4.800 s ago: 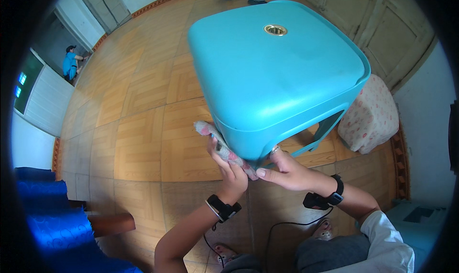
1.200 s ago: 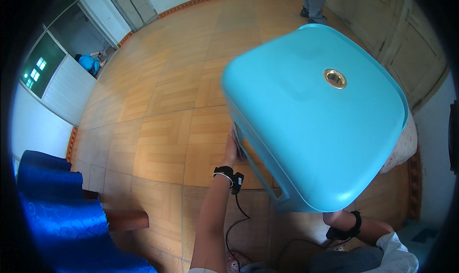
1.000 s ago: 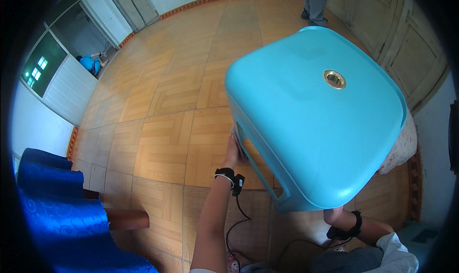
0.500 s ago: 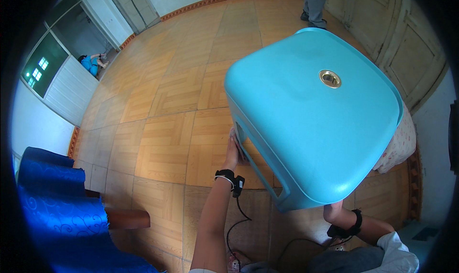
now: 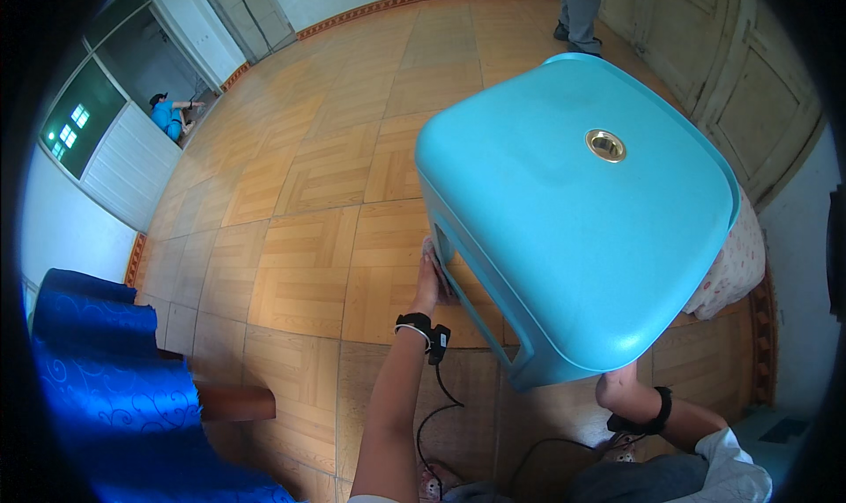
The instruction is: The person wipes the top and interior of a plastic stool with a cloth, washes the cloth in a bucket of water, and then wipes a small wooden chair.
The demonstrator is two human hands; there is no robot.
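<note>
A turquoise plastic stool (image 5: 546, 203) with a gold-rimmed hole in its seat fills the right half of the view, tilted. At its left side, by the opening between the legs, is my left hand (image 5: 427, 283). It is closed on a greyish cloth (image 5: 438, 260), which lies against the stool; the fingertips are partly hidden. My right hand (image 5: 619, 381) reaches under the near edge of the seat, so its fingers are out of sight. Both wrists wear black straps, and a device with a cable (image 5: 438, 344) sits on the left one.
A blue cloth cover (image 5: 115, 371) hangs at the left over a brown wooden piece (image 5: 238, 403). A pale patterned bundle (image 5: 733, 265) lies behind the stool on the right. One person's legs (image 5: 580, 14) stand at the back; another person in blue (image 5: 167, 115) crouches by the doorway.
The stool has shifted very slightly, its far right side moving left. My hands keep nearly the same places. The person by the doorway has raised their head and an arm.
</note>
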